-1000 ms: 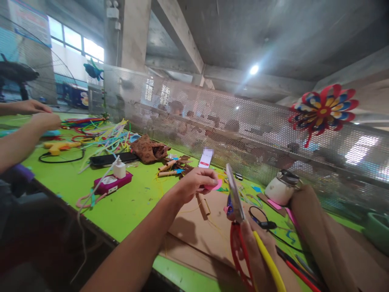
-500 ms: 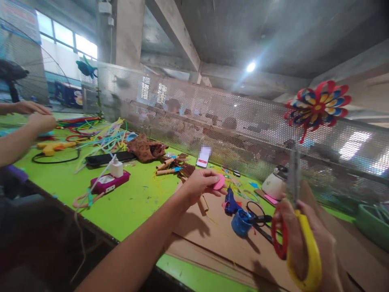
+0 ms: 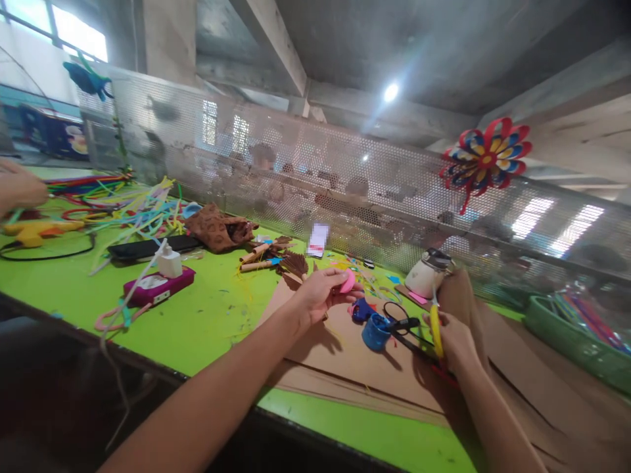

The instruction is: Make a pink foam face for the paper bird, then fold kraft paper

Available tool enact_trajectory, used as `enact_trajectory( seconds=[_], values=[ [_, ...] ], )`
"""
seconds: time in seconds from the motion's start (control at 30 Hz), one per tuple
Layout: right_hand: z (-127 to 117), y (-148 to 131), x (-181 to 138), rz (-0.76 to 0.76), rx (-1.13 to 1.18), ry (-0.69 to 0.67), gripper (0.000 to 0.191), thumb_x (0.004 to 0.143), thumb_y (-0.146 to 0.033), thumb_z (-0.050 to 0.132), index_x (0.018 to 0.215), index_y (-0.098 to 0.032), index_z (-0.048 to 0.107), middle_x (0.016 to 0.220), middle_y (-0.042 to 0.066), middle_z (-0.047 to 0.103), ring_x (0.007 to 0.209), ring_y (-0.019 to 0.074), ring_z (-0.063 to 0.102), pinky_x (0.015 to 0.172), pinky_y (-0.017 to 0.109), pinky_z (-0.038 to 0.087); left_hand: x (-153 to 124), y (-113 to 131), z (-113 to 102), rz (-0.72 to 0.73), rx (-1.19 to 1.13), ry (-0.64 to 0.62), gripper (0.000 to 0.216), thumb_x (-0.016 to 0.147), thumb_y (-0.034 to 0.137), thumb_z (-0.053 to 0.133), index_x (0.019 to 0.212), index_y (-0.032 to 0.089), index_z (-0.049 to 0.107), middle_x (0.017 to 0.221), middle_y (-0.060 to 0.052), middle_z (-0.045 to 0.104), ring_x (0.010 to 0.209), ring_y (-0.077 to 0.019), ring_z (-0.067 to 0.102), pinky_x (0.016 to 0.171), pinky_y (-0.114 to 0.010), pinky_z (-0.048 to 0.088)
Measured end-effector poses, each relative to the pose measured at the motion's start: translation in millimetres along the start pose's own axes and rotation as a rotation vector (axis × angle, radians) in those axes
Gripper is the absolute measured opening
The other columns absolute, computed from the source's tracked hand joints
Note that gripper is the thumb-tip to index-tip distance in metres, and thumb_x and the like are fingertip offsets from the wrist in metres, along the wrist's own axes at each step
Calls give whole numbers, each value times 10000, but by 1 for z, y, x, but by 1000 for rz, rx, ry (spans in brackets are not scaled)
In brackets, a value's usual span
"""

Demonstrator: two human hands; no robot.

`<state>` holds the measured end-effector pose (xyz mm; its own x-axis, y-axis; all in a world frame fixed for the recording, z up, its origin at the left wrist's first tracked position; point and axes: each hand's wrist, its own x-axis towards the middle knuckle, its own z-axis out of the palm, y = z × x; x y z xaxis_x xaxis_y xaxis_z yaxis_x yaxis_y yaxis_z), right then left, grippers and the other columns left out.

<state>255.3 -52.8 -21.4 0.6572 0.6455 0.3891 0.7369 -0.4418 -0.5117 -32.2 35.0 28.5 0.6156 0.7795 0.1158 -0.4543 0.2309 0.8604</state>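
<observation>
My left hand (image 3: 318,295) is closed on a small pink round foam piece (image 3: 348,282), held just above the brown cardboard sheet (image 3: 355,368). My right hand (image 3: 453,338) grips yellow-and-red scissors (image 3: 436,328) by the handles, low over the cardboard at the right. A blue cup (image 3: 374,332) and black scissors (image 3: 399,322) lie between my two hands. A blue glue gun (image 3: 361,309) rests beside the cup.
A green table (image 3: 207,315) carries coloured strips (image 3: 138,210), a pink power bank with a white charger (image 3: 158,286), a phone (image 3: 148,247), a brown pouch (image 3: 219,230) and a white pot (image 3: 424,279). A perforated metal screen (image 3: 296,177) runs along the back with a paper flower (image 3: 486,157). Another person's hand (image 3: 20,187) works far left. A green basket (image 3: 576,335) stands right.
My right hand has lowered the yellow-and-red scissors from held-up near the camera down to the cardboard. My left hand keeps the pink piece. The view has shifted right.
</observation>
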Motion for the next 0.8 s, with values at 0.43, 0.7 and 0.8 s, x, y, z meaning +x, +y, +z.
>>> enact_trajectory(
  seconds=[0.43, 0.7, 0.8],
  values=[
    [-17, -24, -24, 97, -389, -160, 513, 790, -473, 491, 1117, -106, 637, 1071, 253, 644, 1026, 392, 586, 788, 458, 445, 3, 0, 1, -24, -91, 44, 116, 834, 125, 579, 726, 87, 599, 717, -96, 655, 689, -137, 642, 696, -242, 536],
    [-38, -105, -83, -425, 487, 82, 311, 793, -454, 567, 778, -167, 686, 715, 54, 661, 634, 182, 582, 633, 298, 455, 2, -23, 7, 7, -107, -70, 104, 805, 176, 622, 766, 80, 611, 768, -99, 652, 713, -148, 641, 754, -283, 505],
    [-21, -128, -86, -392, 698, -274, 318, 754, -459, 604, 766, -151, 686, 642, 33, 631, 555, 156, 546, 524, 266, 422, 2, -31, 10, 95, -94, -17, 231, 684, 263, 752, 777, 97, 622, 797, -66, 640, 744, -135, 607, 725, -263, 479]
  ],
)
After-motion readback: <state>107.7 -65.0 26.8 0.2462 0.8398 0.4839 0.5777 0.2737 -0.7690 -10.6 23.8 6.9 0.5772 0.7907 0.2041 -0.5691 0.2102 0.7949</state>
